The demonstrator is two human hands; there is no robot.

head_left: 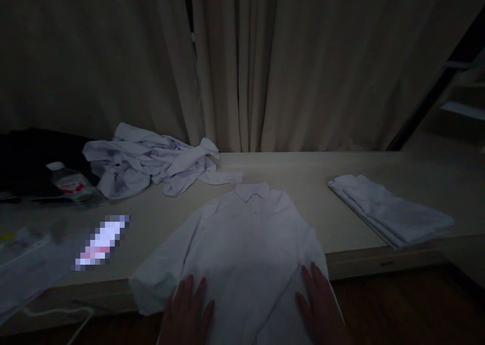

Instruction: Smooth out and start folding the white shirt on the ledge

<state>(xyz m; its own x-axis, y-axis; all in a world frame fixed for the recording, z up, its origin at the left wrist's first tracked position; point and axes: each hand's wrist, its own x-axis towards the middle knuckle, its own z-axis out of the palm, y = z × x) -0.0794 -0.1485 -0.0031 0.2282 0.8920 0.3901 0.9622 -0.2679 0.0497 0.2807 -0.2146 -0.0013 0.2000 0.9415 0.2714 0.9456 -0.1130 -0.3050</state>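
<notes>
A white collared shirt [246,244] lies spread front side up, its collar toward the curtain and its lower part nearest me. My left hand [187,309] rests flat on the lower left of the shirt, beside the sleeve that reaches out to the left. On the right side of the shirt my right hand [318,299] lies with fingers stretched, over the other sleeve, which is laid down along the body. Neither hand grips the cloth. The lower edge of the shirt is cut off by the frame.
A crumpled heap of white clothing [151,158] lies at the back left, close to a plastic bottle [71,183]. Folded white garments [390,211] lie on the right of the wooden surface [303,170]. A pixelated bright device [102,241] is at left. Beige curtains [322,67] hang behind.
</notes>
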